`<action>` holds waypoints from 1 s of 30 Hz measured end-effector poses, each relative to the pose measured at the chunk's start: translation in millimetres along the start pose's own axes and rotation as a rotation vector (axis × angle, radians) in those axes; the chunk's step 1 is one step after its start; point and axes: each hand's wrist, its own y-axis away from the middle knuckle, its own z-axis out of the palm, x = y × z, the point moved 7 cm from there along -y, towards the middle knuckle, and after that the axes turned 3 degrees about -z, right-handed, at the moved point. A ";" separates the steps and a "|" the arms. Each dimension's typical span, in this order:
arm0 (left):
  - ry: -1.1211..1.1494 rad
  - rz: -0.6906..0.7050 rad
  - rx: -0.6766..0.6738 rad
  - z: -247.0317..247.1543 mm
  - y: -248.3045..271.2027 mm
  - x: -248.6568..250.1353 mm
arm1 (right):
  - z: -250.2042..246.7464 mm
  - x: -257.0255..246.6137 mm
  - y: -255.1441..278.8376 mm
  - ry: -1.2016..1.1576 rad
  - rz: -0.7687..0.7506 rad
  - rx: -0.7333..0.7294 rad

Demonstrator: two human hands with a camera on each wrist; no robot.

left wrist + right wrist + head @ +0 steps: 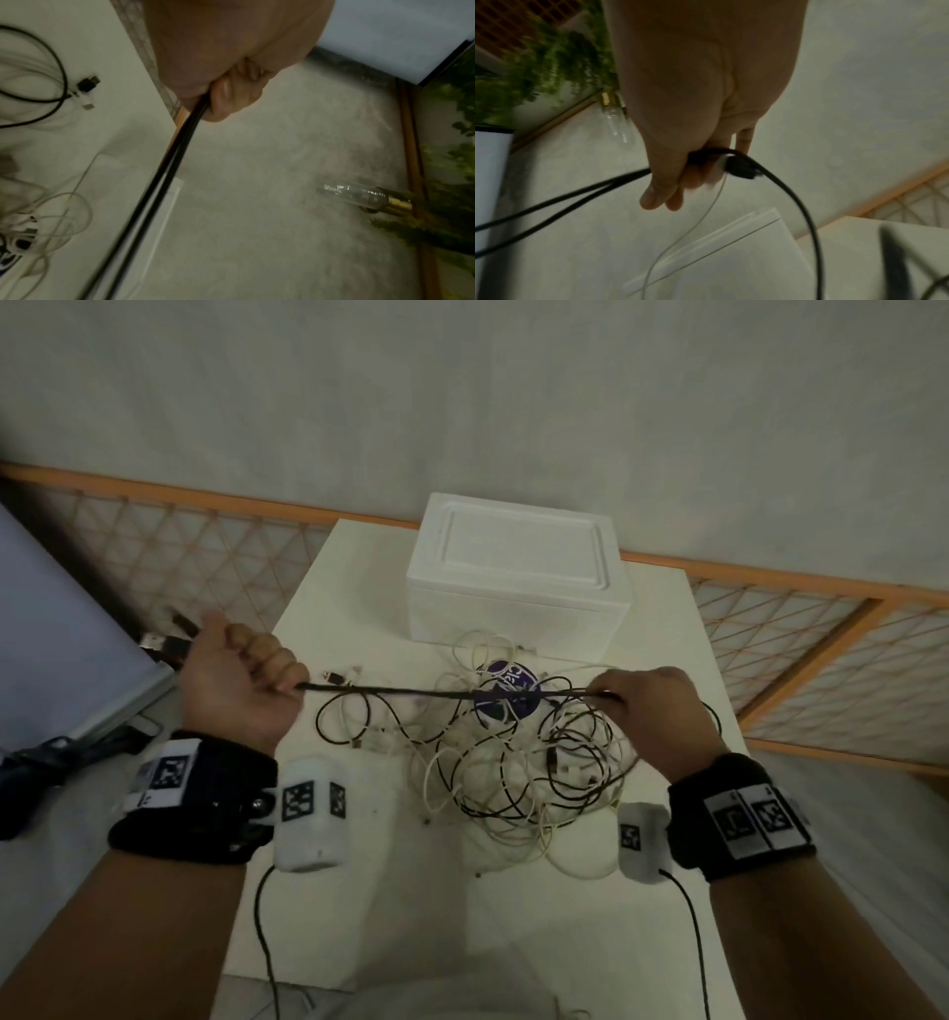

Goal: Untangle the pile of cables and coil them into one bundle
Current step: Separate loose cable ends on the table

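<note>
A tangled pile of black and white cables [518, 757] lies on the white table [565, 942], over a purple round label [506, 693]. A doubled black cable [390, 691] is stretched taut above the pile between both hands. My left hand [246, 675] grips its left end in a fist, with plugs sticking out behind the fist [172, 644]; the left wrist view shows the two black strands [164, 178] leaving the curled fingers [231, 95]. My right hand [647, 706] pinches the other end, where the right wrist view shows a black plug [740, 168] and a thin white cable [695, 219] at its fingers.
A white foam box [518, 572] stands at the table's far side, just behind the pile. A loose black plug [88, 84] lies on the table at the left. An orange lattice fence [195, 557] runs behind. Dark straps [56, 762] lie on the floor at the left.
</note>
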 end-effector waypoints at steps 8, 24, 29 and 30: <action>0.020 0.049 0.005 -3.8 -12.8 33.1 | -1.2 15.8 -10.3 -0.115 0.185 -0.059; -0.174 -0.443 0.160 -55.2 3.7 -140.5 | -14.8 101.3 47.9 0.238 0.232 -0.049; -0.298 -0.535 0.132 -54.2 23.6 -187.5 | 37.7 139.5 88.7 0.459 0.514 -0.632; -0.305 -0.544 0.129 -56.7 24.3 -190.4 | 46.3 134.3 96.9 0.452 0.527 -0.766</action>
